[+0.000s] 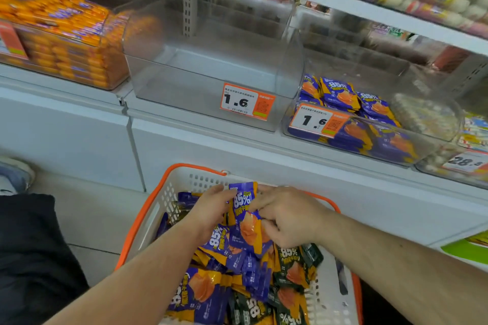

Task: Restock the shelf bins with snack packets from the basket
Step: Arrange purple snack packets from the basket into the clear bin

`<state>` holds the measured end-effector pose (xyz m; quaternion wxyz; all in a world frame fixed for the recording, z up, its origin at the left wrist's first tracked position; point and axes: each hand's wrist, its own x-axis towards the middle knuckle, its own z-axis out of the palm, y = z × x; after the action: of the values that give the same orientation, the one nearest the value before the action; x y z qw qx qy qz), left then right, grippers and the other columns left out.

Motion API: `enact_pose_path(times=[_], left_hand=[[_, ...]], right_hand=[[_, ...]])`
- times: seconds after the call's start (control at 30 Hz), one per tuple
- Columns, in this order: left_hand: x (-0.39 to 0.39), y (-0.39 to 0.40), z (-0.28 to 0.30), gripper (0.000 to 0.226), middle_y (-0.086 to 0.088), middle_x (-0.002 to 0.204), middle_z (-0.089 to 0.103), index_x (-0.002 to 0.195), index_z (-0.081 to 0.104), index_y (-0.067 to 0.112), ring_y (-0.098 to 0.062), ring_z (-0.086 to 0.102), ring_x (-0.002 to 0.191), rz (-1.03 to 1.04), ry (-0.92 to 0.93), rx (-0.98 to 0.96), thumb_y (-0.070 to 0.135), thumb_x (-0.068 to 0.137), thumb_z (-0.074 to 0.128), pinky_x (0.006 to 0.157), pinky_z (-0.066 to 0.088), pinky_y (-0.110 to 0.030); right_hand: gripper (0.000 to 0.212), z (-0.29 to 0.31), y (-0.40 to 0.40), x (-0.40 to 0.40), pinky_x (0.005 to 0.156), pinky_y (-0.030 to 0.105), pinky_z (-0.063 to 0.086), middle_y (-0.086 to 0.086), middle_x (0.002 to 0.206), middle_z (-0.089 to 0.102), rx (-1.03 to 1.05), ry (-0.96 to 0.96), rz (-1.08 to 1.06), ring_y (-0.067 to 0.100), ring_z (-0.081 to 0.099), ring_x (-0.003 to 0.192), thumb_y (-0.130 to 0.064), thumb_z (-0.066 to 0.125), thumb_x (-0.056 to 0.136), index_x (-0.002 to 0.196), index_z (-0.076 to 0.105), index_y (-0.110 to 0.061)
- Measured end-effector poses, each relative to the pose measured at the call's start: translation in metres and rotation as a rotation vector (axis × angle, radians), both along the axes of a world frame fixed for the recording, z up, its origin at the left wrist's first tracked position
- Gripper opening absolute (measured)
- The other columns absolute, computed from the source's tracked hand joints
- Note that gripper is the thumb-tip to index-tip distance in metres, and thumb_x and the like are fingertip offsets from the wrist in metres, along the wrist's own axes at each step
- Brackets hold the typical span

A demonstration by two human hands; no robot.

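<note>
A purple snack packet [244, 208] is pinched between the left hand [211, 208] and right hand [287, 216] above the basket [148, 219]; purple packets should be gathered squarely, then lifted together to the purple-stocked bin [369, 124] up-right of the hands.

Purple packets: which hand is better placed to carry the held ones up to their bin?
Probably the right hand. It grips the purple packets over the basket, and the bin already holding purple packets is up on its side. The left hand only steadies them.
</note>
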<state>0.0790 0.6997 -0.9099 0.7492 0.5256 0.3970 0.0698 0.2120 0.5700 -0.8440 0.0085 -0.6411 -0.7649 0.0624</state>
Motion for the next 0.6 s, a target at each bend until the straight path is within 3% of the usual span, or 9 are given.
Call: enact_pose_path(times=[0.07,0.13,0.27,0.33,0.47,0.6], left_hand=[[0.001,-0.002,0.004,0.032,-0.012,0.109,0.072,0.124,0.06,0.006,-0.024,0.068,0.089,-0.038,-0.129,-0.144,0.024,0.1,0.05,0.077,0.052,-0.037],[0.001,-0.002,0.009,0.02,-0.015,0.098,0.073,0.11,0.066,0.006,-0.024,0.07,0.077,-0.002,-0.219,-0.234,0.015,0.098,0.052,0.066,0.058,-0.035],[0.004,0.001,0.024,0.011,-0.019,0.093,0.074,0.101,0.063,0.003,-0.029,0.072,0.076,0.137,-0.36,-0.28,0.004,0.092,0.058,0.065,0.06,-0.042],[0.009,0.003,0.036,0.012,-0.018,0.091,0.073,0.102,0.061,0.002,-0.029,0.072,0.075,0.186,-0.399,-0.264,0.002,0.09,0.06,0.063,0.059,-0.041],[0.027,-0.006,0.067,0.008,-0.015,0.084,0.073,0.088,0.063,0.008,-0.026,0.07,0.071,0.202,-0.453,-0.198,0.0,0.09,0.06,0.065,0.06,-0.045],[0.047,-0.02,0.09,0.01,-0.013,0.087,0.072,0.089,0.06,0.01,-0.022,0.069,0.072,0.166,-0.472,-0.125,0.0,0.09,0.061,0.063,0.059,-0.036]], right_hand=[[0.024,0.004,-0.006,0.0,0.096,0.039,0.051,0.0,0.094,0.073,0.068,0.031,0.033,0.016,0.063,0.091,-0.011,0.054,0.079,0.063,0.071,-0.007],[0.022,0.007,-0.014,0.002,0.101,0.037,0.049,-0.001,0.095,0.075,0.156,0.052,0.025,0.016,0.067,0.089,-0.012,0.058,0.08,0.064,0.073,-0.009],[0.015,0.016,-0.03,0.007,0.074,0.033,0.052,0.001,0.085,0.073,0.459,0.058,-0.059,0.022,0.062,0.068,-0.01,0.065,0.074,0.059,0.068,-0.011],[0.012,0.018,-0.034,0.006,0.072,0.034,0.051,0.003,0.091,0.066,0.579,0.092,-0.223,0.022,0.061,0.077,-0.02,0.065,0.075,0.068,0.066,-0.011],[0.056,0.03,-0.031,-0.011,0.086,0.032,0.047,-0.006,0.115,0.038,0.443,0.223,-0.701,0.016,0.05,0.101,-0.064,0.064,0.063,0.099,0.054,-0.022],[0.088,0.043,-0.027,-0.02,0.094,0.032,0.043,-0.004,0.127,0.034,0.366,0.082,-0.838,0.016,0.046,0.11,-0.075,0.067,0.056,0.123,0.044,-0.023]])
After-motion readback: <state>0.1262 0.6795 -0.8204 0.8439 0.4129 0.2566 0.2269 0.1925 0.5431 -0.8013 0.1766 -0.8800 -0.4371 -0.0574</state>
